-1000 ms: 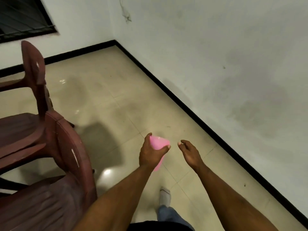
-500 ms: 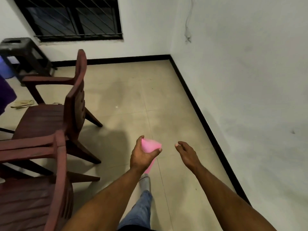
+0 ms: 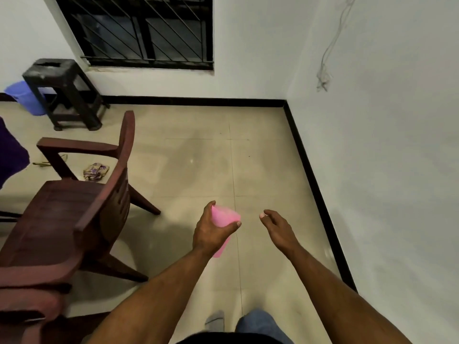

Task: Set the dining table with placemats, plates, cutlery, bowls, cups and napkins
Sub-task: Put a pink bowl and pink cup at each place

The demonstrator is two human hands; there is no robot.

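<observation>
The left hand (image 3: 211,232) holds the pink cup (image 3: 224,219), fingers clamped around its wall, right of the brown chair (image 3: 82,209). The right hand (image 3: 278,228) hangs beside the cup, fingers apart and empty. Risk: squeezing the thin wall may deform the cup, causing a slip.

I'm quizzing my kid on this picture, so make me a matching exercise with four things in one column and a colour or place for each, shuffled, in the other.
Things:
1. cup
2. stool
3. bucket
4. chair

Descriptions:
A. blue, behind the stool by the wall
B. pink, gripped in the left hand
C. reddish brown, left of the person
D. black, under the window

Pairs: 1-B, 2-D, 3-A, 4-C
</observation>
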